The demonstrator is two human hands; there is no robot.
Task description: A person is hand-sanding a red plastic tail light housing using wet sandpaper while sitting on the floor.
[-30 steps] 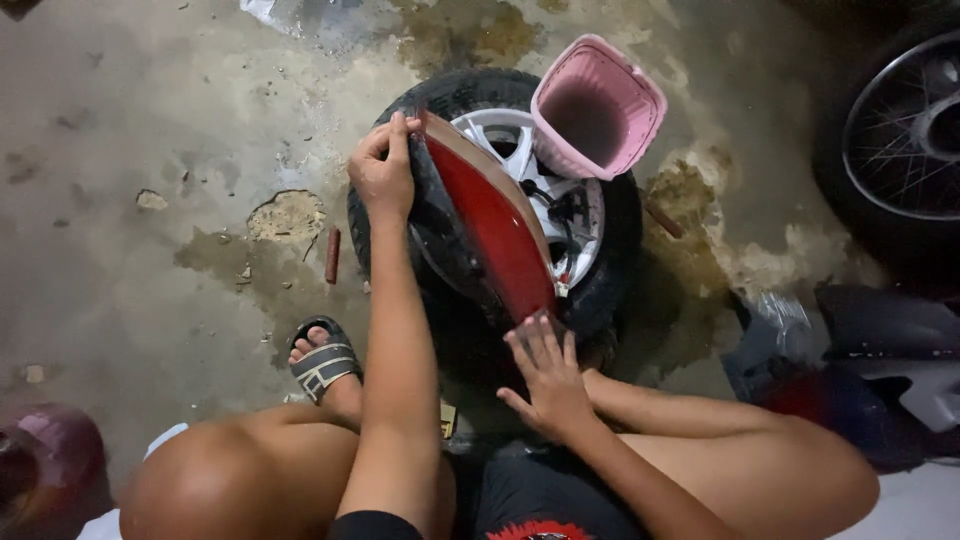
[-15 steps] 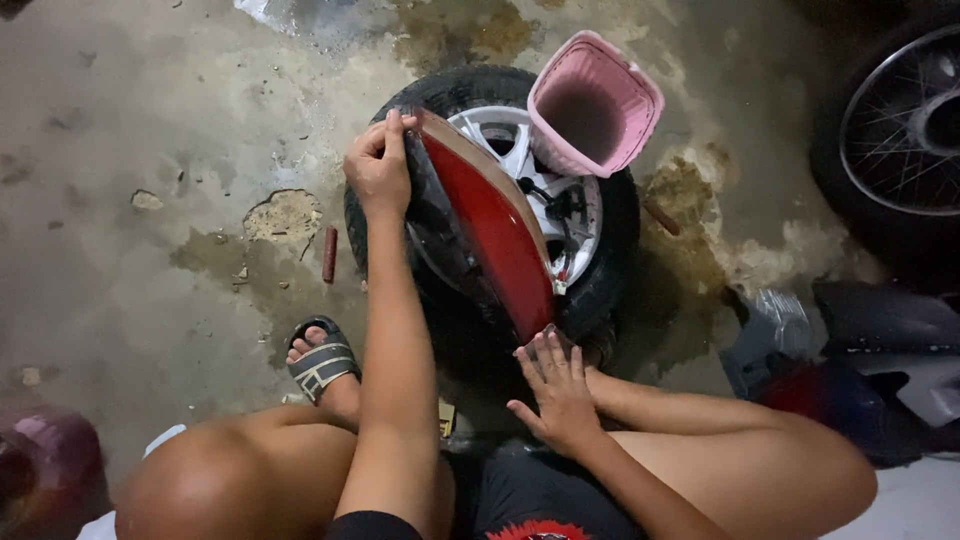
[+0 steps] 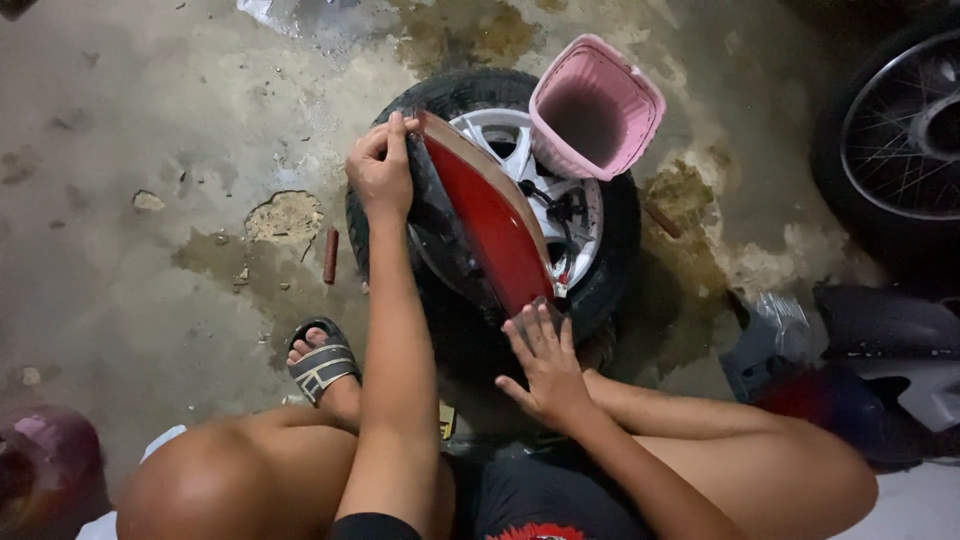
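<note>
Lying flat on the stained concrete floor [image 3: 150, 120], a small wheel — black tyre [image 3: 610, 270] around a silver cast rim [image 3: 500, 140] — sits just beyond the person's knees, and a red-and-black curved panel [image 3: 490, 235] stands on edge across it. As far as this view shows, the panel is only being steadied on top of the wheel: no fastener or tool is in either hand, and nothing shows it joined to anything, so I would judge the work to be at a holding or positioning stage with most of it left.

The left hand [image 3: 380, 170] is clenched around the far upper end of the panel, fingers curled over its edge, thumb side toward the tyre. The right hand [image 3: 545, 365] lies nearer the body, fingers spread and nearly flat, fingertips pressing on the panel's lower end where it meets the tyre — grasping nothing, only touching.

Beyond the right hand, a pink plastic basket [image 3: 640, 95] rests tilted on the far rim of the wheel, mouth up; whether anything is inside cannot be told. Well to the right of that hand stands a spoked wheel [image 3: 900, 130], with dark bodywork pieces [image 3: 880, 330] nearer. Left of the left forearm lies a short reddish rod [image 3: 330, 255] on the floor, and below it a sandalled foot [image 3: 320, 360].
</note>
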